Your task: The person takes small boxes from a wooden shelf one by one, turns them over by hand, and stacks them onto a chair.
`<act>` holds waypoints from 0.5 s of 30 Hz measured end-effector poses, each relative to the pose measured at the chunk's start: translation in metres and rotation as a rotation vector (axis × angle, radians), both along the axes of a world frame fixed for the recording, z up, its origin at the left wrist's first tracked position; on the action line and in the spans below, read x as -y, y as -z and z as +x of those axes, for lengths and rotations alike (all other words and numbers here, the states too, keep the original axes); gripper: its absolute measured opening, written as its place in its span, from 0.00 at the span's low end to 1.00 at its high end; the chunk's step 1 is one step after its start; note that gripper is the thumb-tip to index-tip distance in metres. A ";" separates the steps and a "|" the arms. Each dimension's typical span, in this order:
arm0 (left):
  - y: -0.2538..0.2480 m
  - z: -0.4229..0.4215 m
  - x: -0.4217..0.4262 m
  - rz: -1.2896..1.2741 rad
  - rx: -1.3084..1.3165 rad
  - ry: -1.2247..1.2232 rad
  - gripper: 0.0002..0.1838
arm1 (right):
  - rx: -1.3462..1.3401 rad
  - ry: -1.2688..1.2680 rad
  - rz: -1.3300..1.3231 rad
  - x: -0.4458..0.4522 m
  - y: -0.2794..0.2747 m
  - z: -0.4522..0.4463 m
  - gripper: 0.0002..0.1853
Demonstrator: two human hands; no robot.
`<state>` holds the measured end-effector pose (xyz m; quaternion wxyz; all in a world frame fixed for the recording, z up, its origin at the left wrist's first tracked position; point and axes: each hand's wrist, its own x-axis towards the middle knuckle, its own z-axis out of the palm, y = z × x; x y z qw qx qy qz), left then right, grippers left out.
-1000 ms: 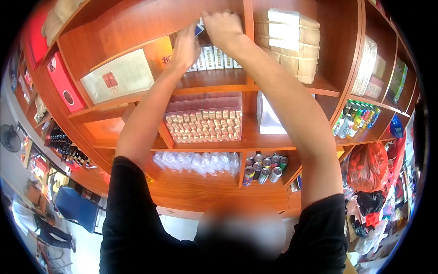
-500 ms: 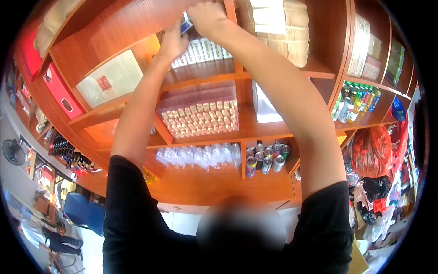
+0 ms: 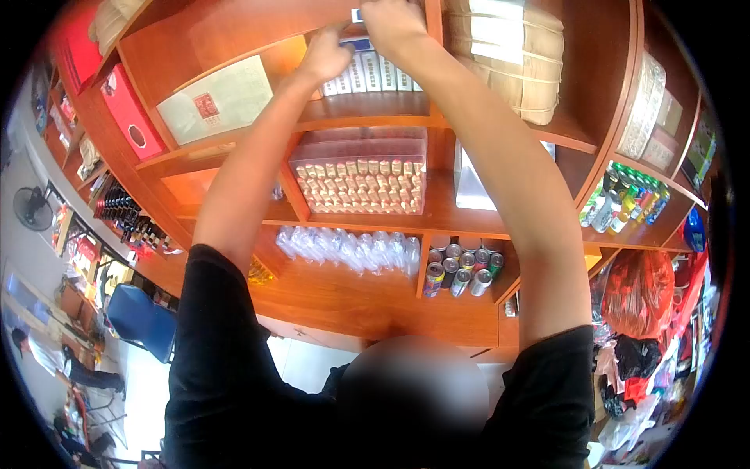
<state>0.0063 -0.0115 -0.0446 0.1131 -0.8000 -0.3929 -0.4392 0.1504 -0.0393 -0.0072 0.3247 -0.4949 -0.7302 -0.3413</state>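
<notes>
My right hand (image 3: 396, 30) is closed at the top edge of the view, with a small blue-and-white piece (image 3: 357, 15) showing at its fingers. Just below and to the left, my left hand (image 3: 326, 55) has bent fingers at the end of a blue-and-white box (image 3: 360, 44). That box lies along the top of a row of slim white boxes (image 3: 372, 74) with dark lettering, standing upright on the shelf. My fingertips are partly hidden.
Below sits a clear case of gold-tipped packs (image 3: 359, 168), then wrapped clear plastic cups (image 3: 351, 250) and drink cans (image 3: 462, 280). A paper-wrapped bundle (image 3: 539, 59) stands right of my hands, a pale flat box (image 3: 212, 102) left. A blue chair (image 3: 141, 322) and another person (image 3: 48, 356) are lower left.
The view has shifted, so the shelves sit further right. My hands have moved apart slightly; the blue-and-white box that was tilted in my left hand now lies level over the white row.
</notes>
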 end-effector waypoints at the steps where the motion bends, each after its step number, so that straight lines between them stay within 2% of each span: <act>1: 0.002 -0.001 0.002 0.060 0.052 -0.015 0.28 | -0.046 0.004 -0.076 -0.002 0.002 0.000 0.08; 5: 0.021 -0.008 0.027 0.226 0.071 0.128 0.20 | 0.036 0.084 -0.113 -0.015 0.008 0.000 0.08; 7: 0.048 -0.014 0.067 0.266 0.083 0.150 0.14 | -0.040 0.096 -0.170 -0.035 0.016 -0.001 0.09; 8: 0.066 -0.021 0.085 0.247 0.101 0.167 0.13 | -0.044 0.073 -0.136 -0.028 0.019 0.003 0.14; 10: 0.120 -0.039 0.134 0.181 0.234 0.249 0.10 | -0.025 0.068 -0.210 -0.020 0.020 0.005 0.15; 11: 0.152 -0.051 0.160 0.180 0.260 0.193 0.08 | -0.021 0.068 -0.273 -0.017 0.020 0.004 0.16; 13: 0.241 -0.087 0.217 -0.100 0.387 0.114 0.06 | -0.037 0.113 -0.285 -0.005 0.024 -0.003 0.19; 14: 0.298 -0.111 0.239 -0.119 0.358 0.112 0.06 | -0.057 0.012 -0.062 -0.001 0.038 -0.003 0.20; 15: 0.345 -0.127 0.275 -0.371 0.480 -0.003 0.07 | -0.074 -0.098 0.167 0.008 0.053 -0.005 0.21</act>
